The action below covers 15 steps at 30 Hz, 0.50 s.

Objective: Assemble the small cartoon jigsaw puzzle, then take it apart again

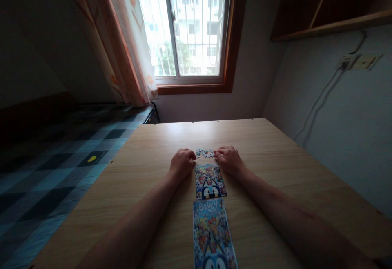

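Observation:
Both my forearms lie on a light wooden table [275, 158]. My left hand [181, 163] and my right hand [229, 158] rest with fingers curled, on either side of a small strip of joined puzzle pieces [205, 153]. Each hand's fingertips touch or nearly touch an end of that strip; I cannot tell whether they pinch it. Just nearer to me lies a partly assembled colourful jigsaw [210, 181] showing a blue cartoon dog. Closest to me lies a printed reference picture [213, 234] of the same image with a title on top.
A bed with a blue checked cover [61, 163] runs along the table's left side. A window [190, 24] with a curtain [122, 36] is straight ahead. A wooden shelf [330, 12] hangs at upper right, above a wall socket [361, 61] with a cable.

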### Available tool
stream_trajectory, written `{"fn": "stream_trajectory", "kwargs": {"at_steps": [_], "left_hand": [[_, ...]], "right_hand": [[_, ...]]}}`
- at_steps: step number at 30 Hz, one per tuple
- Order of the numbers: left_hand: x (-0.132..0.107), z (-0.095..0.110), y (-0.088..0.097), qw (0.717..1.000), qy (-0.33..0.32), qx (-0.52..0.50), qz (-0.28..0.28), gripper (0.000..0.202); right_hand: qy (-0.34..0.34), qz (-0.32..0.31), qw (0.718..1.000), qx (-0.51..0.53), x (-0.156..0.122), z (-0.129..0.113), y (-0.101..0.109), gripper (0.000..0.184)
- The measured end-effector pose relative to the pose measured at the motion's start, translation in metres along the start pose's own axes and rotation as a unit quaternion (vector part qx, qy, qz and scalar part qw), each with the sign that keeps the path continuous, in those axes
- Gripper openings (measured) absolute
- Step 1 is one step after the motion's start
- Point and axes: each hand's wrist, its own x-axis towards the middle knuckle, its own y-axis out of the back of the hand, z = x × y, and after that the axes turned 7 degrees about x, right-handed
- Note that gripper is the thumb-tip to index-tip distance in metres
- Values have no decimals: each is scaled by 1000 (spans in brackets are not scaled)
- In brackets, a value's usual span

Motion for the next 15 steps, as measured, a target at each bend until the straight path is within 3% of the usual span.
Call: {"fn": "stream_trajectory", "kwargs": {"at_steps": [5,15], "left_hand": [[0,2,1,999,-30,-19,-2,27],[1,-1,-3,996,-67,-48,-14,31]], "right_hand": [[-9,-6,1000,12,0,-1,-1,30],[65,-51,992,98,1,4,-4,25]]}}
